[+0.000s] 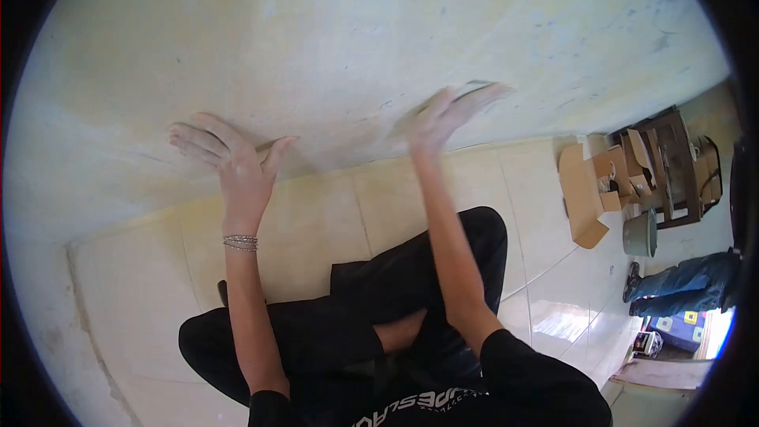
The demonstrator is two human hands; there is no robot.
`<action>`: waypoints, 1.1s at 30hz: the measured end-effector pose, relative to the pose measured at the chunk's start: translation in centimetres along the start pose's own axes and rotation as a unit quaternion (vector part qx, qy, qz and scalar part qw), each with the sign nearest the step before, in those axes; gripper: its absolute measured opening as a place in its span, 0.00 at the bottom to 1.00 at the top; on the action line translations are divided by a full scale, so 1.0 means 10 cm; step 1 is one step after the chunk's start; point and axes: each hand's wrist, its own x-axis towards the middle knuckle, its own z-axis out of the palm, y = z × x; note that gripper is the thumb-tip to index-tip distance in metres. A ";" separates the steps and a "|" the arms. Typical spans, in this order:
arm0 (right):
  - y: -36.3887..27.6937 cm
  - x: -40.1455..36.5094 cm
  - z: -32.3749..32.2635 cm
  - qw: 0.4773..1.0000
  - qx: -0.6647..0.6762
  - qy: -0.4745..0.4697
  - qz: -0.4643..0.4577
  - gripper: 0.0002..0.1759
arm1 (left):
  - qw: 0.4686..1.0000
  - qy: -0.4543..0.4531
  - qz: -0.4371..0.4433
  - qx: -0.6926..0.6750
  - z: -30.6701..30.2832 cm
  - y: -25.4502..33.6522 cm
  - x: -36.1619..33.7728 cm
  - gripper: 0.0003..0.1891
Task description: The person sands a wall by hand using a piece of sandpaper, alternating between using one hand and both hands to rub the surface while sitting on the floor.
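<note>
My left hand (pixel 231 154) rests against a pale, scuffed wall (pixel 316 47), fingers stretched out and thumb spread to the side. Whitish dust coats its fingers, and a thin brownish edge shows between thumb and palm; I cannot make out what it is. Farther right, my right hand (pixel 443 119) is also up at the wall, smeared by motion. Its fingers point up and to the right. Thin dark edges show beside them, possibly of a flat sheet, but the blur hides what it is. Beaded bracelets (pixel 240 243) circle my left wrist.
I sit with bent legs in black trousers (pixel 300 340) on a cream tiled floor (pixel 316 229) by the wall's foot. To the right are an open cardboard box (pixel 583 198), a grey bucket (pixel 640 235), a dark wooden cabinet (pixel 680 162) and another person's legs in jeans (pixel 684 283).
</note>
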 end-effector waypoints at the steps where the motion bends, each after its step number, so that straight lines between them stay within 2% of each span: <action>1: 0.05 0.31 -0.04 0.998 0.008 0.049 0.027 0.45 | 1.000 0.008 0.011 0.005 -0.01 0.00 0.01 0.69; 3: 0.17 0.94 -0.22 0.981 0.056 0.109 0.148 0.46 | 1.000 0.014 0.019 0.009 -0.02 0.00 0.01 0.69; 6: 0.39 1.32 -0.42 0.976 0.074 0.108 0.176 0.45 | 1.000 0.019 0.018 0.008 0.02 0.01 0.02 0.68; 8: 0.75 0.97 -0.31 0.994 0.000 0.049 0.100 0.44 | 0.999 0.023 0.020 0.015 0.04 0.01 0.02 0.68; 9: 0.40 0.66 -0.26 0.991 0.041 0.051 0.116 0.43 | 0.999 0.029 0.015 0.008 0.00 0.01 0.03 0.68; 10: 0.44 0.25 -0.17 1.000 -0.005 -0.009 0.013 0.42 | 0.999 0.031 0.012 0.001 0.00 0.00 0.03 0.68; 12: 0.22 -0.45 -0.19 0.988 0.002 -0.125 -0.089 0.43 | 1.000 0.023 0.004 -0.004 0.02 0.01 -0.01 0.67; 15: 0.05 -0.34 -0.13 0.996 0.017 -0.084 0.003 0.45 | 1.000 0.001 -0.003 0.009 0.05 -0.01 -0.07 0.67; 18: 0.28 0.20 -0.19 1.000 0.022 0.001 -0.011 0.43 | 1.000 -0.015 -0.021 0.014 0.03 0.00 -0.04 0.67; 21: 0.49 0.49 -0.35 0.997 0.042 0.040 0.052 0.41 | 0.999 -0.029 -0.034 0.011 0.04 0.01 -0.08 0.68; 24: 0.50 0.30 -0.22 0.984 0.013 0.080 0.158 0.40 | 0.999 -0.026 -0.019 0.027 0.08 -0.06 -0.09 0.68; 30: 0.42 0.09 -0.10 0.944 0.068 0.112 0.302 0.40 | 0.999 -0.018 -0.002 0.041 0.14 -0.12 -0.13 0.68; 33: 0.70 0.34 -0.27 0.868 0.158 0.158 0.444 0.41 | 0.998 -0.033 -0.014 0.045 0.11 -0.09 -0.13 0.68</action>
